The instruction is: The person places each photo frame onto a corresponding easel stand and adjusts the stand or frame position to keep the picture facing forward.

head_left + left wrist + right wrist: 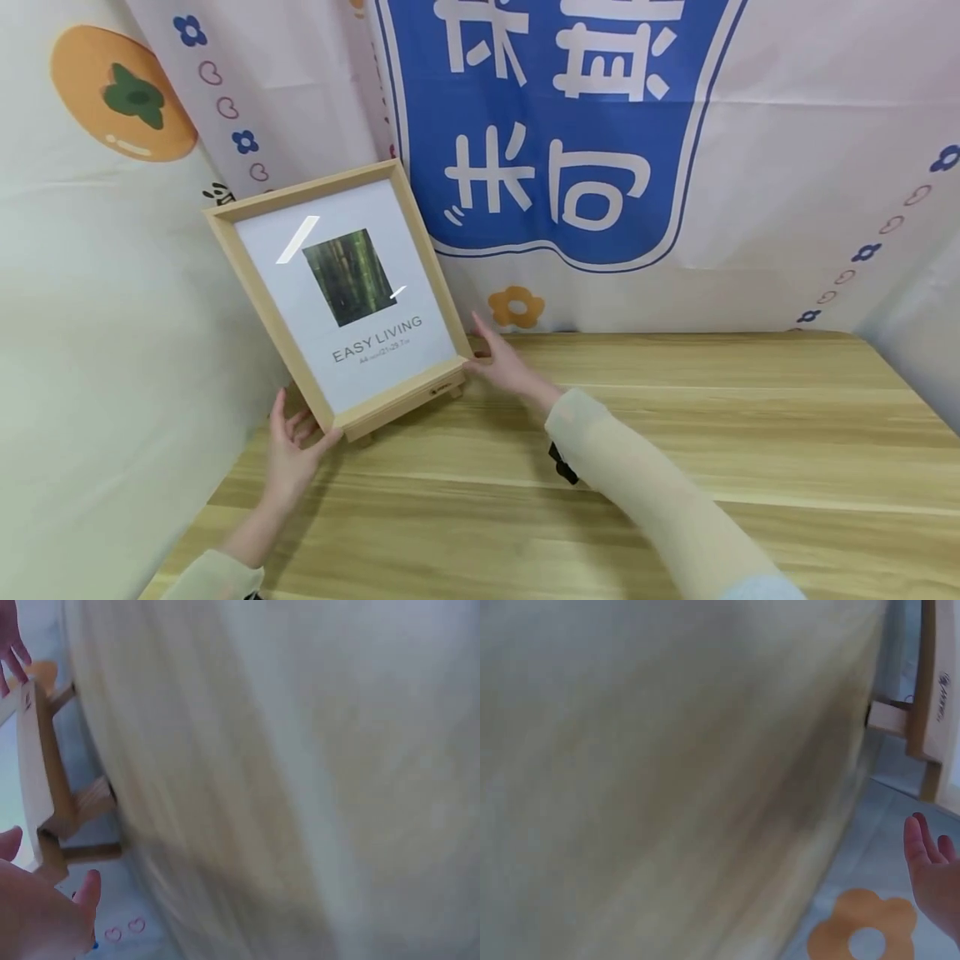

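A light wood picture frame [423,250] with a white "EASY LIVING" insert and a green bamboo picture leans back on a small wooden easel [405,406]. The easel's ledge runs under the frame's bottom edge, and its short feet stand on the table. At the lower left corner is my left hand [288,454], thumb at the front edge and the other fingers spread beside it. My right hand [512,365] is at the lower right corner, thumb right at the edge and index finger extended upward. In the right wrist view, its loosely bent fingers [915,840] show below the frame's corner.
The wood-grain table [675,433] extends to the right. Behind it hangs a white cloth with a blue panel [555,192] of white characters and an orange flower [516,307]. Another white cloth [112,333] with a printed persimmon hangs close along the left.
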A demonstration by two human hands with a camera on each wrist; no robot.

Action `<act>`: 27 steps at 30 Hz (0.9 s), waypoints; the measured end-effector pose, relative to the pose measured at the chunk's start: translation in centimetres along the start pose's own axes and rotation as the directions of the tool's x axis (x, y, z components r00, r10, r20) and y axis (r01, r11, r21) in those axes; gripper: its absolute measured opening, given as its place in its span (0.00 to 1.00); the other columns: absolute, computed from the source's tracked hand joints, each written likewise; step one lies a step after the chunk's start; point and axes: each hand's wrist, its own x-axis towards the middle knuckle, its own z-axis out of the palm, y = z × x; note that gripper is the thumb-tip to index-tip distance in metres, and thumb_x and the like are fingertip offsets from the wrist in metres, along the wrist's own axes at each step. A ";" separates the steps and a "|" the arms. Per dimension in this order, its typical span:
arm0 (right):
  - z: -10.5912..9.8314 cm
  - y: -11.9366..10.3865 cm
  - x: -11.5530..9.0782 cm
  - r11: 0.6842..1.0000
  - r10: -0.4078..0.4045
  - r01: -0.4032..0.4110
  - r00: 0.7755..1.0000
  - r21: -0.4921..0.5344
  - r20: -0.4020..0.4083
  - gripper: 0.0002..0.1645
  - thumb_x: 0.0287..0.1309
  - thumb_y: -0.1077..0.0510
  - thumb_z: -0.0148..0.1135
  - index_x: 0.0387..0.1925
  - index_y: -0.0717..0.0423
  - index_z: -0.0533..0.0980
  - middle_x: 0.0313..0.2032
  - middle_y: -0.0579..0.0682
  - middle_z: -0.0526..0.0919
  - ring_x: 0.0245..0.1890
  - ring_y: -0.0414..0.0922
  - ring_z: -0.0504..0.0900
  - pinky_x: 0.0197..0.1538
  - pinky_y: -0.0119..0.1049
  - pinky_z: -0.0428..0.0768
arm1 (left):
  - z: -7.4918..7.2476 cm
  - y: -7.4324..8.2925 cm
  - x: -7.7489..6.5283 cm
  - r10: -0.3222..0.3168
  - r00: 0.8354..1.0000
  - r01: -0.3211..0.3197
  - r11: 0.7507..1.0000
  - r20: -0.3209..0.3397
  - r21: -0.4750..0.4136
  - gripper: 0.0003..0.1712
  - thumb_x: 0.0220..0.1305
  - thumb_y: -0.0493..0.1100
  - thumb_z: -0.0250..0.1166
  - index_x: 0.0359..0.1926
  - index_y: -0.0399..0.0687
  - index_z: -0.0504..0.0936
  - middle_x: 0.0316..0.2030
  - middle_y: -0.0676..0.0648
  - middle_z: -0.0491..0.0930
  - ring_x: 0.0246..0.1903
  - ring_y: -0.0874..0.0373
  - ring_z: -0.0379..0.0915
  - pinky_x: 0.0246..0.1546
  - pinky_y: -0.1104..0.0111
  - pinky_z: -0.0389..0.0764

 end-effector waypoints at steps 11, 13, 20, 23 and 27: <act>2.4 1.5 0.5 1.000 0.000 0.000 1.000 0.009 -0.016 0.58 0.60 0.68 0.63 0.77 0.47 0.36 0.70 0.61 0.57 0.66 0.57 0.63 0.64 0.47 0.69 | 1.8 -0.6 -0.9 -0.072 0.997 0.073 0.995 0.017 -0.065 0.62 0.61 0.24 0.62 0.76 0.57 0.26 0.68 0.25 0.48 0.60 0.28 0.60 0.41 0.75 0.81; 2.6 1.5 0.5 0.999 -0.017 0.018 1.000 0.033 -0.018 0.59 0.59 0.72 0.63 0.77 0.49 0.36 0.71 0.62 0.56 0.63 0.57 0.67 0.59 0.44 0.75 | 2.2 -0.6 -0.9 -0.074 0.997 0.075 0.995 0.011 -0.069 0.62 0.61 0.24 0.62 0.76 0.57 0.25 0.68 0.25 0.48 0.60 0.28 0.60 0.40 0.76 0.81; 3.2 1.2 0.7 0.996 -0.027 0.031 0.998 0.083 -0.049 0.60 0.55 0.77 0.61 0.77 0.49 0.37 0.73 0.60 0.50 0.57 0.59 0.72 0.56 0.42 0.77 | 3.0 -0.5 -0.8 -0.067 0.997 0.063 0.993 -0.033 -0.097 0.61 0.61 0.23 0.59 0.76 0.62 0.28 0.68 0.29 0.51 0.57 0.35 0.64 0.44 0.72 0.81; 3.2 1.1 0.7 0.996 -0.022 0.027 0.998 0.087 -0.058 0.60 0.54 0.78 0.61 0.77 0.49 0.38 0.73 0.59 0.51 0.59 0.58 0.71 0.55 0.42 0.78 | 3.2 -0.5 -0.7 -0.067 0.996 0.062 0.994 -0.050 -0.091 0.61 0.61 0.23 0.60 0.77 0.62 0.29 0.67 0.30 0.53 0.52 0.43 0.69 0.43 0.70 0.82; 3.3 1.1 0.8 0.997 -0.009 0.014 0.998 0.080 -0.056 0.59 0.55 0.77 0.61 0.77 0.49 0.39 0.73 0.58 0.52 0.60 0.57 0.70 0.55 0.41 0.78 | 3.3 -0.6 -0.5 -0.079 0.995 0.074 0.993 -0.060 -0.088 0.61 0.60 0.22 0.60 0.77 0.63 0.31 0.66 0.32 0.56 0.42 0.58 0.73 0.39 0.71 0.83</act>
